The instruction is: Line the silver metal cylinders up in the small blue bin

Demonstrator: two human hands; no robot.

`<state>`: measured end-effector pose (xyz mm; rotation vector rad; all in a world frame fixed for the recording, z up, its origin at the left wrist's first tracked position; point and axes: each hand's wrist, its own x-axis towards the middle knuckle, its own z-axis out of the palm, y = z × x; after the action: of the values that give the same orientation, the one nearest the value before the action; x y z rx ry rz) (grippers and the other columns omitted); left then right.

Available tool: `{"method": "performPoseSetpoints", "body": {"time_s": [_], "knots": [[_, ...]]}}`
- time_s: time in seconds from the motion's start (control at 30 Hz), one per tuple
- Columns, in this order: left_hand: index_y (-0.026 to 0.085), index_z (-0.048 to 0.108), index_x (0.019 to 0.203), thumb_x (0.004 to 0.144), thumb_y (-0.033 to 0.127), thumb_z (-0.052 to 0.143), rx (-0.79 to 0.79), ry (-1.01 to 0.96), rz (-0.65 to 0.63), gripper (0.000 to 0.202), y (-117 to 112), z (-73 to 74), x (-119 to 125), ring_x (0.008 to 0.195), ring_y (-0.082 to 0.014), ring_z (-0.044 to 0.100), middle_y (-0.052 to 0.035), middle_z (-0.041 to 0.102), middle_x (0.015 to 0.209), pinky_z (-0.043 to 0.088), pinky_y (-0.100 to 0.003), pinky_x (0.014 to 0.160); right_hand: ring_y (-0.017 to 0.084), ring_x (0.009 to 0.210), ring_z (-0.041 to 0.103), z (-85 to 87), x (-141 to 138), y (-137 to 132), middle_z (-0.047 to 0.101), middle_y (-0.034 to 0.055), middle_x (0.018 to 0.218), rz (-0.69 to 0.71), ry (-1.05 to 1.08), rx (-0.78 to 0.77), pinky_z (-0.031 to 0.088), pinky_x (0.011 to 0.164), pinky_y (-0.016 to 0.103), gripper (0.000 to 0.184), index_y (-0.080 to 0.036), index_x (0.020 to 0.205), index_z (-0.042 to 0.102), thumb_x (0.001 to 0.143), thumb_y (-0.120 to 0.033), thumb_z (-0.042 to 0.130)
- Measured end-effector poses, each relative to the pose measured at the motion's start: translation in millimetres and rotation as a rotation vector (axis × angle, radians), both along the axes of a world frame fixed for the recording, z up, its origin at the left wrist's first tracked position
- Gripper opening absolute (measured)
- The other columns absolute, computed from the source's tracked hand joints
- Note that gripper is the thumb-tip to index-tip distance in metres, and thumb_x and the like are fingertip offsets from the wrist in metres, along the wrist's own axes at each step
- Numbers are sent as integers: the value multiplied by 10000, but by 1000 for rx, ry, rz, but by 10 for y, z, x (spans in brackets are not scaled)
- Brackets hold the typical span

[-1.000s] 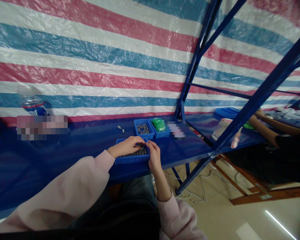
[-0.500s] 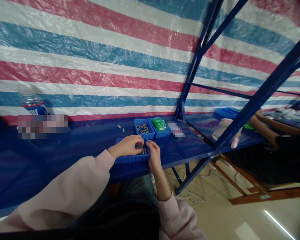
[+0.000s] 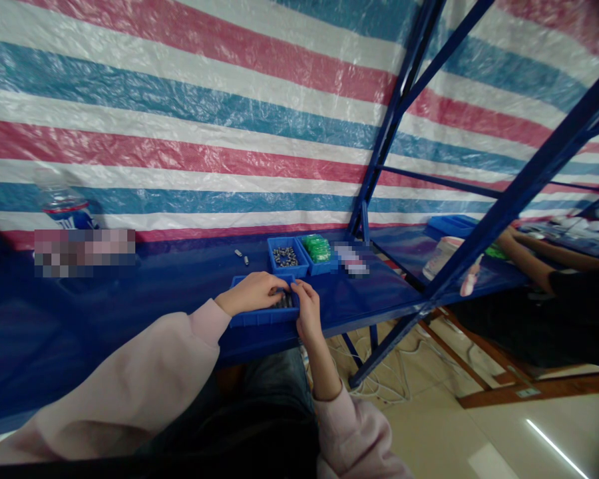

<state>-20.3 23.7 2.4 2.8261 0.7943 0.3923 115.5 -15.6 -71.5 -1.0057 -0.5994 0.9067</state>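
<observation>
My left hand (image 3: 255, 291) reaches over the front blue tray (image 3: 264, 317), its fingers bent together and their tips close to the fingertips of my right hand. Small dark and silvery cylinders (image 3: 283, 301) lie in that tray, partly hidden under the left fingers. At the tray's right end, my right hand (image 3: 308, 309) is closed in a pinch near the rim. Whatever either hand pinches is too small or too covered to make out.
Behind the front tray stand a blue bin of small metal parts (image 3: 285, 256) and a bin with green packets (image 3: 318, 249). Two small metal pieces (image 3: 242, 257) lie loose on the table. A bottle (image 3: 64, 203) stands left. A blue frame post (image 3: 509, 193) and another person's arms (image 3: 529, 256) are right.
My left fingers have shifted slightly up and right, from over the cylinders toward my right fingertips. My right hand has stayed nearly still at the tray's end.
</observation>
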Motion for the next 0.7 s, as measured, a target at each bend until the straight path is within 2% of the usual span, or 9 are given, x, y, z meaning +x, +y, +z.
{"method": "performPoseSetpoints", "body": {"time_s": [0.13, 0.27, 0.4, 0.47, 0.57, 0.63, 0.7], "knots": [[235, 649, 1023, 822, 228, 509, -5, -15, 43, 245, 30, -31, -7, 652, -153, 597, 1, 651, 702, 365, -221, 596, 180, 828, 555, 11, -3, -3, 650, 18, 800, -1, -5, 2, 397, 820, 291, 203, -153, 718, 675, 586, -306, 692], [252, 637, 1077, 814, 222, 518, -29, -51, 35, 290, 26, -54, -12, 572, -129, 549, 18, 599, 628, 344, -215, 554, 179, 823, 552, 16, -8, -6, 646, 21, 796, 2, -6, -2, 402, 814, 289, 186, -153, 686, 664, 580, -303, 688], [234, 559, 1206, 850, 265, 491, -141, -231, 58, 364, 28, 11, -79, 562, -108, 519, 23, 582, 654, 380, -205, 560, 184, 839, 554, 27, -11, -18, 651, 28, 826, -7, -7, -15, 402, 821, 292, 213, -156, 715, 669, 577, -316, 693], [221, 545, 1216, 872, 297, 462, -111, -327, 81, 361, 81, 80, -176, 639, -119, 545, 0, 607, 748, 422, -221, 617, 185, 833, 555, 38, -13, -26, 648, 23, 807, 2, -14, -11, 402, 819, 292, 211, -159, 707, 666, 577, -322, 693], [218, 567, 1175, 896, 300, 400, 63, -360, 163, 335, 288, 114, -417, 868, -166, 576, -52, 619, 984, 456, -289, 783, 188, 828, 552, 49, -14, -33, 644, 20, 782, 3, -26, -16, 400, 816, 293, 204, -158, 693, 665, 577, -324, 687], [198, 559, 1187, 893, 278, 377, 188, -294, 265, 354, 498, 26, -617, 1053, -213, 534, -85, 582, 1138, 412, -355, 923, 188, 835, 551, 47, -15, -31, 646, 24, 790, -17, -23, -29, 396, 827, 294, 210, -154, 697, 669, 568, -318, 694], [184, 503, 1259, 884, 259, 367, 221, -181, 419, 406, 716, -148, -807, 1166, -259, 473, -112, 500, 1292, 371, -414, 977, 187, 843, 553, 39, -15, -27, 650, 28, 809, -31, -14, -39, 391, 837, 295, 227, -150, 712, 674, 558, -314, 705]]}}
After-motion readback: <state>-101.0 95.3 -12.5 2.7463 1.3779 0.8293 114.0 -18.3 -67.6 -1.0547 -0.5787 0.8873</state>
